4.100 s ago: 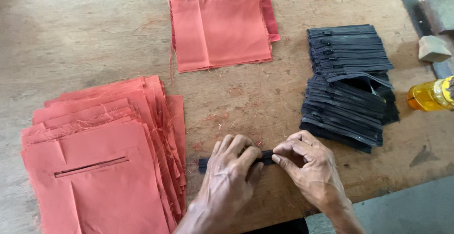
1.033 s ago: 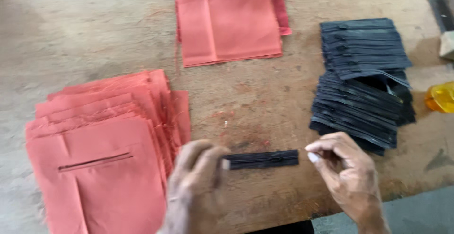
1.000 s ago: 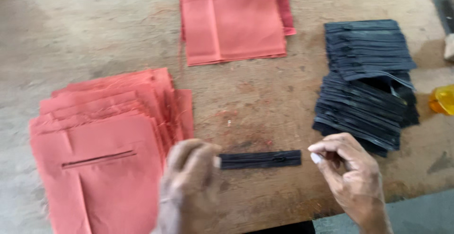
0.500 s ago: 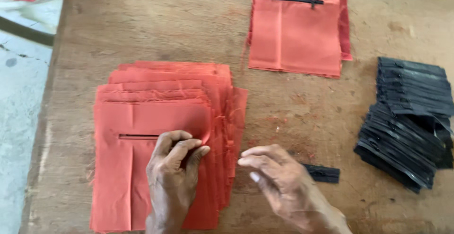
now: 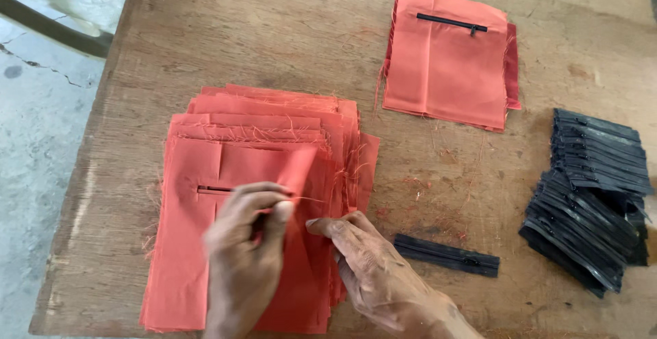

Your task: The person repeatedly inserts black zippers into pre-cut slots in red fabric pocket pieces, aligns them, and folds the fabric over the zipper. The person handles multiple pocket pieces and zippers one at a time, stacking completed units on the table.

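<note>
The left hand (image 5: 246, 257) rests on the top orange fabric panel (image 5: 205, 243) of a fanned stack of orange fabric panels (image 5: 274, 116). Its fingers are curled together, pinching the cloth just beside the panel's slit opening (image 5: 209, 190); motion blur hides the exact grip. The right hand (image 5: 369, 270) lies immediately right of the left hand, palm down, with the fingertips pressed on the stack's right edge; whether it pinches a layer cannot be determined. A loose black zipper (image 5: 446, 255) lies flat on the wooden table (image 5: 205, 38), just right of the right hand and not touching it. A pile of black zippers (image 5: 592, 198) sits farther right. A second stack of orange panels with a fitted zipper (image 5: 448, 72) lies beyond the right hand, well apart.
</note>
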